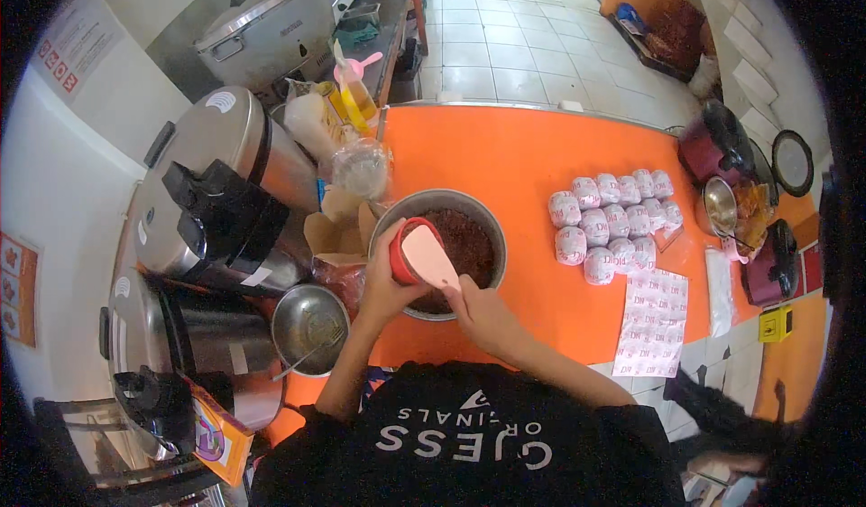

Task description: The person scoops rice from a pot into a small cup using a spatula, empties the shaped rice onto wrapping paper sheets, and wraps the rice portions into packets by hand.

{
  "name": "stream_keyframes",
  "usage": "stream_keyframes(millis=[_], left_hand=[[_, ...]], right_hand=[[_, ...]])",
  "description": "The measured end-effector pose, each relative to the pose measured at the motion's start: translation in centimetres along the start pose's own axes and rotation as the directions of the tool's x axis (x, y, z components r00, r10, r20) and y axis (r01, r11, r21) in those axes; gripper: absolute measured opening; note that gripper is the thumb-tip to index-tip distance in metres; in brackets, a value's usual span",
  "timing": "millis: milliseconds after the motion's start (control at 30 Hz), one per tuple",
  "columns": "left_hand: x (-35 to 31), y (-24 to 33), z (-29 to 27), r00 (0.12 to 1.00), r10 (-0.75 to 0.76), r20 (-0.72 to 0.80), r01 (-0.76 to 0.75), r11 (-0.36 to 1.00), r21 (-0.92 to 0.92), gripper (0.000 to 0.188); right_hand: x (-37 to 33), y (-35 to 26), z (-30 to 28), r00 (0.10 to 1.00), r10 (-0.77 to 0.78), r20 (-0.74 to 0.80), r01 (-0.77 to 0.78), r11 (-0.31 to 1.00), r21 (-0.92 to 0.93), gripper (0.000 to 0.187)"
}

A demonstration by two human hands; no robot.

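My left hand is closed around a small red cup, held over a round metal pot. In my right hand is the handle of a pale pink rice paddle. Its flat blade lies over the cup's mouth, hiding most of what is inside. Dark reddish-brown, crumbly food fills the lower part of the pot, beneath both hands. A metal bowl with a utensil in it stands left of my left forearm.
Several round paper-wrapped bundles sit in rows on the orange table, at the right. A printed paper sheet overhangs the near edge. Large steel cookers crowd the left; an open cardboard box touches the pot's side.
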State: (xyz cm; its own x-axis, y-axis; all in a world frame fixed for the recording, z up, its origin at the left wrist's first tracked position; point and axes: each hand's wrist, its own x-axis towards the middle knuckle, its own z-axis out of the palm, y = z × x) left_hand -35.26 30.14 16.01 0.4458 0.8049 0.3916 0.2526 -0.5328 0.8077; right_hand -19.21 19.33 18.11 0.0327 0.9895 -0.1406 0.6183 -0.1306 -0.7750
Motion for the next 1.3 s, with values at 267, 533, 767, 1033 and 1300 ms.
stream_keyframes(millis=[267,533,767,1033,1300], left_hand=[[0.3,-0.4,0.3,0.993,-0.017,0.116,0.017,1.000,0.003,0.097],[-1.1,-1.8,0.1,0.993,-0.044,0.113,0.049,0.998,-0.044,0.097],[-0.5,-0.9,0.4,0.991,-0.073,0.111,0.096,0.972,-0.213,0.097],[0.0,0.0,0.1,0.992,0.055,0.113,-0.080,0.971,0.224,0.102],[0.2,0.6,0.6,0.997,-0.002,0.078,0.013,0.990,-0.143,0.098]], right_hand=[[0.5,0.9,2.5,0.982,0.009,-0.189,-0.047,0.979,-0.198,0.038],[0.8,1.8,1.2,0.988,-0.135,-0.068,0.141,0.986,0.090,0.044],[0.5,0.6,-2.2,0.997,0.044,-0.058,-0.039,0.996,0.075,0.048],[-0.6,0.3,-0.6,0.999,0.048,-0.007,-0.047,0.998,0.041,0.049],[-0.2,2.5,-4.7,0.990,0.051,-0.130,-0.012,0.958,0.287,0.044]])
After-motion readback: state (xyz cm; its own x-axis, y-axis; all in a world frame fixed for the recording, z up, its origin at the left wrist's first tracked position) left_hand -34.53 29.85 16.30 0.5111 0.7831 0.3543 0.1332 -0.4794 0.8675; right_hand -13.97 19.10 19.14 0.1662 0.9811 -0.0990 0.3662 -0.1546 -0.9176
